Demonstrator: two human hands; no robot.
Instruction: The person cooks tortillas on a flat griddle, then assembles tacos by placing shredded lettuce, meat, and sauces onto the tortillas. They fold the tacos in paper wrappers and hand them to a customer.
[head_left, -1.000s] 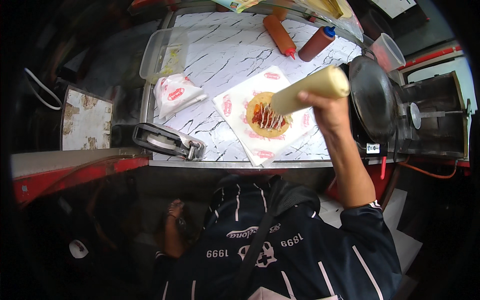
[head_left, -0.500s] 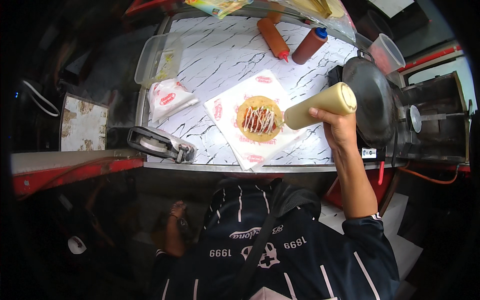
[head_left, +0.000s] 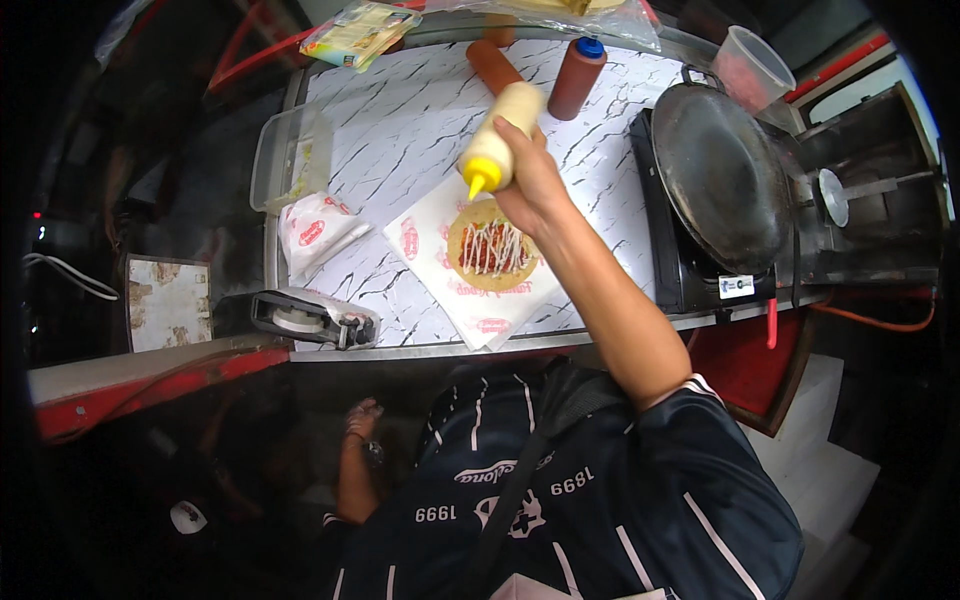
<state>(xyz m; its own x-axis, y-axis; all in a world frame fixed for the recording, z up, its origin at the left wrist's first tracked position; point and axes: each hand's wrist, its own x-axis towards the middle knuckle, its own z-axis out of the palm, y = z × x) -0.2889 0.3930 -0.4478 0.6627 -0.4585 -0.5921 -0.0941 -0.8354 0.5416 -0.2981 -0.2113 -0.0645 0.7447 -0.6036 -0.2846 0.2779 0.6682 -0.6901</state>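
Bottle (head_left: 510,125) slants, long axis and yellow nozzle (head_left: 481,177) aimed near-left; right hand (head_left: 530,178) grasps it; left hand (head_left: 363,417) dim, grip unclear.

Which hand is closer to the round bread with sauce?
Right. The right hand, holding a squeeze bottle, is by the bread's far right edge. The left hand is down to the left, short of the counter.

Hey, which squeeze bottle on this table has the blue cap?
The dark red one, right of the orange bottle, whose tip is hidden. The cream bottle in the right hand has a yellow cap instead.
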